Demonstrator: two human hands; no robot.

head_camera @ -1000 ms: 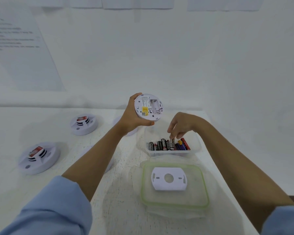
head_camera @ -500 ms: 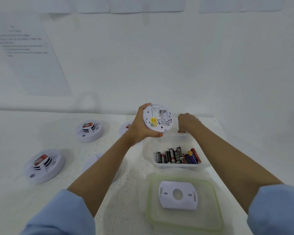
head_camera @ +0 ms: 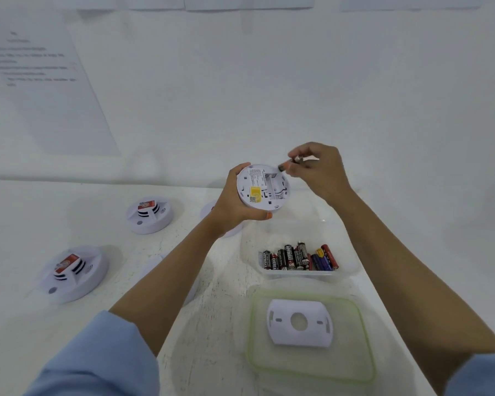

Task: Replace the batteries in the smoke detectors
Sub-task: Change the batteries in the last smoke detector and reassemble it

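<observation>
Change: our right hand [head_camera: 322,174] has risen from the tub [head_camera: 352,267], fingers pinching a battery [head_camera: 289,164] beside the smoke detector [head_camera: 263,186].
Holding: our left hand [head_camera: 235,202] grips it above the table [head_camera: 212,338].
Hidden: battery blurred, half covered.

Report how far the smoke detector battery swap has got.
Done: the flat white mounting plate is off, lying on the green-rimmed clear lid. In hand: the left hand holds the round white smoke detector back-up, compartment open; the right hand pinches a small dark battery at its edge. Left: seating it and refitting the plate. Two other white detectors lie face-up; their state is unclear.
</observation>
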